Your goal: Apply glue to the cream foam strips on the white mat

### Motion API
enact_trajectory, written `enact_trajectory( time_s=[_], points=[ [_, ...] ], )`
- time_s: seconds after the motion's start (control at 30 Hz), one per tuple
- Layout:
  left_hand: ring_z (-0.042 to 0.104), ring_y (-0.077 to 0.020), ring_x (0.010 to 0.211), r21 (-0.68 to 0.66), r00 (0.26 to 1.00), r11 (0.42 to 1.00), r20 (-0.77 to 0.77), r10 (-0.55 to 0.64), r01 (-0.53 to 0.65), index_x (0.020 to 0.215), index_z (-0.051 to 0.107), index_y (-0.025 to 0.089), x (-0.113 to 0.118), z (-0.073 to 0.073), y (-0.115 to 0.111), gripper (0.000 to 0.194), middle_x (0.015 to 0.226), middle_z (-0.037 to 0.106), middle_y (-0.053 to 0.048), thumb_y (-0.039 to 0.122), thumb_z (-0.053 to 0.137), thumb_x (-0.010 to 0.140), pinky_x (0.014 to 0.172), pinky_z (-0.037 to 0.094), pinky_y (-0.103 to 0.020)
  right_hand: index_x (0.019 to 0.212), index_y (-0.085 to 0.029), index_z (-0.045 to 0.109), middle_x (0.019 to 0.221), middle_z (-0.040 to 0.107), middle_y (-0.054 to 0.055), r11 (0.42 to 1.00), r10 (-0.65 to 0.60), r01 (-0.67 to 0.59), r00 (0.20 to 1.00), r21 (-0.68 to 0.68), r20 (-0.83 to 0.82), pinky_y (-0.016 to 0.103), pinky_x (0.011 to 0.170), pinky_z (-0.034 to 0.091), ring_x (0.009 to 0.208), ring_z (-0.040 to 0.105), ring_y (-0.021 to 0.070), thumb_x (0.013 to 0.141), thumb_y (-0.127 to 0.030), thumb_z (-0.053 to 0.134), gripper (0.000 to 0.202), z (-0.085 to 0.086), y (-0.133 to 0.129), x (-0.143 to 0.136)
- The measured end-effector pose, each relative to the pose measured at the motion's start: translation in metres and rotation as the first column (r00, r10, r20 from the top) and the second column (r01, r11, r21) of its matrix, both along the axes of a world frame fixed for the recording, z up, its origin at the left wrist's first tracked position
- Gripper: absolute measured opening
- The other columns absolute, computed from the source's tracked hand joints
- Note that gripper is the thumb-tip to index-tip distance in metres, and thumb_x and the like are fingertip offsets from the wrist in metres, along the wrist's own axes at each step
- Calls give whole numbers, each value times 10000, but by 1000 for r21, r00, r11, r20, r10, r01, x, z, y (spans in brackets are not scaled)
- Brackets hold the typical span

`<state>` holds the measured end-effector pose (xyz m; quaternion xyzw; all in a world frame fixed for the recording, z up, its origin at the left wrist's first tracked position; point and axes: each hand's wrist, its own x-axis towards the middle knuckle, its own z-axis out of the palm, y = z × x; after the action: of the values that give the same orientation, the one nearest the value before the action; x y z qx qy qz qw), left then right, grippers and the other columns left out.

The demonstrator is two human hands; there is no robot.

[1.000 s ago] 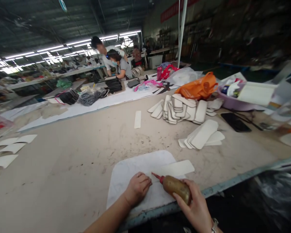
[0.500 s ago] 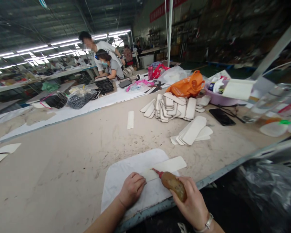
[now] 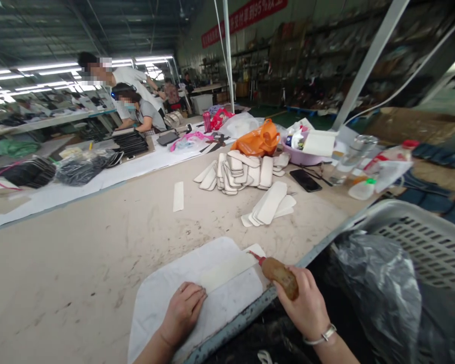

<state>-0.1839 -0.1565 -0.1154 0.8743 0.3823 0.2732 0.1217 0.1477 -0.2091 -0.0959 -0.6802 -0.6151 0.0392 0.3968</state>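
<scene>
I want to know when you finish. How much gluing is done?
Done pieces can't be told apart. In hand: the right hand squeezes a glue bottle at the end of a strip that the left hand pins down. Left: seemingly the piles behind.

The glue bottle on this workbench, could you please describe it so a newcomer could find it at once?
Start at the white mat on the table's near edge. At the mat's right end, the right hand holds the glue bottle. It alone is brown with a red nozzle, whose tip touches a pale strip.
</scene>
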Motion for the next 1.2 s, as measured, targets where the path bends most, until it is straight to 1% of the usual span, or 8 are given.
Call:
enact_trajectory(
  time_s=[0.17, 0.27, 0.33, 0.43, 0.57, 0.67, 0.83, 1.2],
  points=[
    [564, -159, 777, 14, 1000, 1000, 17, -5, 4, 897, 632, 169, 0, 0, 1, 151, 832, 623, -68, 161, 484, 866, 739, 502, -324, 1082, -201, 464, 964, 521, 93, 998, -66, 65, 997, 23, 28, 412, 797, 510, 886, 544, 244, 767, -395, 596, 393, 3, 2, 13],
    [565, -161, 777, 5, 1000, 1000, 4, 5, -5, 895, 634, 166, 0, 1, 0, 148, 826, 626, -67, 159, 490, 861, 730, 499, -323, 1081, -197, 461, 966, 526, 93, 998, -42, 42, 999, 47, -1, 415, 809, 499, 900, 540, 247, 758, -395, 611, 407, 7, 1, 8],
    [563, -158, 772, 9, 1000, 1000, 2, 11, -11, 896, 635, 164, 1, 2, 0, 145, 820, 629, -63, 151, 497, 855, 727, 496, -321, 1077, -204, 459, 975, 533, 93, 998, 18, -15, 999, 56, -44, 417, 805, 494, 905, 540, 252, 748, -395, 623, 414, 10, -1, -2],
    [557, -152, 765, 7, 1000, 1000, -16, 15, -15, 893, 634, 161, 1, 3, -1, 141, 812, 630, -56, 136, 503, 848, 732, 488, -321, 1080, -212, 457, 986, 539, 92, 987, 159, -155, 981, 38, -114, 397, 771, 503, 903, 544, 251, 747, -374, 628, 409, 11, -3, -25],
    [550, -154, 761, 11, 999, 1000, -43, 26, -26, 896, 633, 157, 2, 4, -1, 147, 804, 627, -57, 136, 495, 852, 727, 479, -325, 1118, -218, 443, 995, 534, 84, 940, 335, -341, 929, -16, -155, 364, 763, 516, 900, 555, 230, 762, -321, 611, 407, 11, -1, -57],
    [548, -157, 763, 9, 999, 1000, -43, 23, -23, 913, 632, 156, 2, 4, -2, 157, 802, 626, -59, 137, 487, 855, 723, 476, -326, 1126, -218, 425, 1000, 524, 85, 913, 395, -405, 905, -37, -159, 370, 787, 514, 909, 552, 224, 769, -287, 598, 403, 11, 4, -73],
    [529, -159, 765, -16, 999, 1000, -39, 21, -22, 917, 626, 156, 1, 2, -2, 147, 807, 627, -54, 125, 498, 850, 734, 466, -333, 1126, -218, 407, 986, 512, 78, 899, 407, -427, 896, -95, -180, 381, 806, 508, 912, 541, 225, 760, -248, 592, 411, 11, 7, -82],
    [523, -165, 784, -22, 999, 1000, -36, 21, -22, 902, 625, 166, 1, 3, -2, 136, 829, 621, -56, 116, 512, 846, 741, 466, -336, 1109, -223, 414, 977, 492, 70, 887, 398, -431, 895, -165, -203, 369, 796, 505, 893, 535, 209, 764, -257, 586, 387, 16, -13, -74]
  ],
)
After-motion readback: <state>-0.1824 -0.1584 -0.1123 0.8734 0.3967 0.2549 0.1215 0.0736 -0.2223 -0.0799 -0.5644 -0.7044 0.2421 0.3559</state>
